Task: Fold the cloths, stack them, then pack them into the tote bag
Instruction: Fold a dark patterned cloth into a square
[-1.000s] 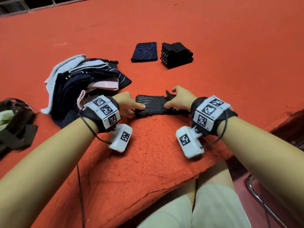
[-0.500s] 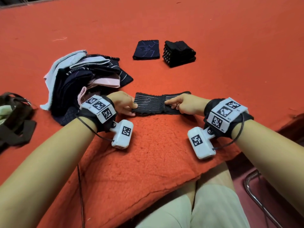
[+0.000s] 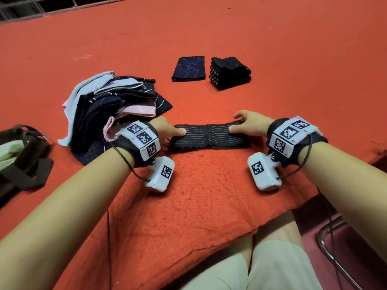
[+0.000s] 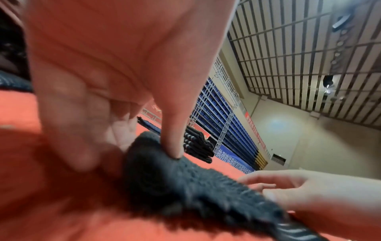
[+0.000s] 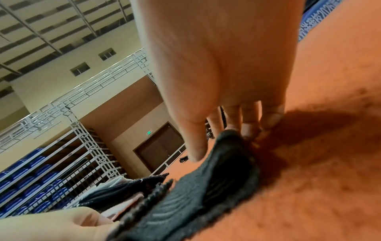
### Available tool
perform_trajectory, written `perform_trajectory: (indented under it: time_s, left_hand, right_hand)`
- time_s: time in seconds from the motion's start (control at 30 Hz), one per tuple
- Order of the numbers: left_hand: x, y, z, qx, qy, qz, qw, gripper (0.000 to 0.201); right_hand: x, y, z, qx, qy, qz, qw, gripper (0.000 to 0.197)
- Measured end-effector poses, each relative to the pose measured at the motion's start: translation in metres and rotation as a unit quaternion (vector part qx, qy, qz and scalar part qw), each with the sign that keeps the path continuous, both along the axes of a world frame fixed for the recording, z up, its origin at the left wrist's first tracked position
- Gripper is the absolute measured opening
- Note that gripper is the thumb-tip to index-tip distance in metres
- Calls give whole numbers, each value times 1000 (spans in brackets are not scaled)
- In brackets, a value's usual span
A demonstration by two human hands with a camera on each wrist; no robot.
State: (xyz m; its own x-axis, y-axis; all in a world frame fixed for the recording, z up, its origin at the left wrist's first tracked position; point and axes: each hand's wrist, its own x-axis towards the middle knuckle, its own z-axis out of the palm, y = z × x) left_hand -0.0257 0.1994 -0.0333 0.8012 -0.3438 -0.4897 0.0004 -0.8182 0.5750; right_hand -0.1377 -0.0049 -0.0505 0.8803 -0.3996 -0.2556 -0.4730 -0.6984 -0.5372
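The striped dark cloth (image 3: 209, 136) lies stretched flat at six o'clock on the orange blanket (image 3: 199, 206); the left hand (image 3: 167, 132) pinches its nine o'clock end; the right hand (image 3: 251, 125) pinches its three o'clock end. The folded stack (image 3: 229, 73) sits at twelve o'clock, well apart.

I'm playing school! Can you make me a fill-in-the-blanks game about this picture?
1. Both hands hold a dark cloth with thin ____ lines.
2. The left hand and the right hand grip its two ____.
3. The folded black stack sits to the ____ of the folded navy cloth.
4. Everything lies on a fuzzy ____ blanket.

Missing words: white; ends; right; orange
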Motion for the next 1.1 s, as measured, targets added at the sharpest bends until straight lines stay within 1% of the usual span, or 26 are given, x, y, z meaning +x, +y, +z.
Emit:
perform_trajectory:
  time_s: [0.13,0.27,0.37,0.43,0.47,0.5,0.53,0.57,0.6,0.63,0.67,0.7,0.73,0.8,0.87,0.9,0.97,1.0,1.03,1.1]
  left_hand:
    - [11,4,-10,-19,26,21,999,16]
    - [19,7,-16,-44,33,28,998,5]
    - [20,9,-17,-38,21,11,999,15]
    - [17,8,-14,-8,0,-9,1000,15]
    - [15,8,-11,9,-14,-21,1000,17]
    - [13,7,-8,30,-47,-43,998,22]
    - [12,5,-6,57,-109,-80,989,30]
    - [11,3,-3,77,-185,-123,972,41]
    - [7,0,0,76,-246,-171,951,49]
    - [1,-4,3,64,-273,-225,933,54]
    - [-7,-9,4,64,-272,-284,917,58]
    - [-13,-14,3,87,-250,-335,904,63]
    - [-18,-18,0,130,-220,-367,894,68]
    - [-23,-20,-10,216,-164,-392,879,71]
    - [-24,-17,-17,247,-145,-400,871,69]
    - [-22,-16,-19,247,-140,-401,871,69]
    - [-20,-14,-21,243,-128,-399,875,70]
    - [-19,-14,-21,244,-122,-398,876,70]
    - [-19,-15,-20,245,-115,-396,877,70]
    - [-18,-15,-17,218,-96,-384,892,68]
  right_hand:
    - [4,-1,-6,-39,29,12,999,64]
    - [3,-2,-8,-35,34,4,999,69]
    - [1,-1,-8,-33,16,-21,999,72]
    - [1,0,-6,-33,6,-19,999,68]
    - [1,2,-5,-31,1,-13,999,65]
    - [1,3,-4,-29,-6,-4,1000,62]
    - [0,6,-3,-31,-14,9,999,61]
    - [0,8,-2,-37,-20,27,999,59]
    - [-1,11,-1,-44,-19,53,997,57]
    - [0,14,-1,-54,-9,85,995,56]
    - [1,18,-1,-68,10,117,991,56]
    - [2,21,-2,-86,37,147,985,58]
    - [4,24,-2,-105,65,171,977,60]
    - [6,26,-3,-129,105,191,967,64]
    - [4,26,-2,-117,104,172,973,67]
    - [2,25,-2,-107,90,143,980,68]
    - [-3,22,1,-88,37,30,995,67]
    - [-5,20,2,-77,15,-33,996,63]
    - [-8,19,4,-58,1,-77,995,55]
    - [-10,19,5,21,1,-112,994,28]
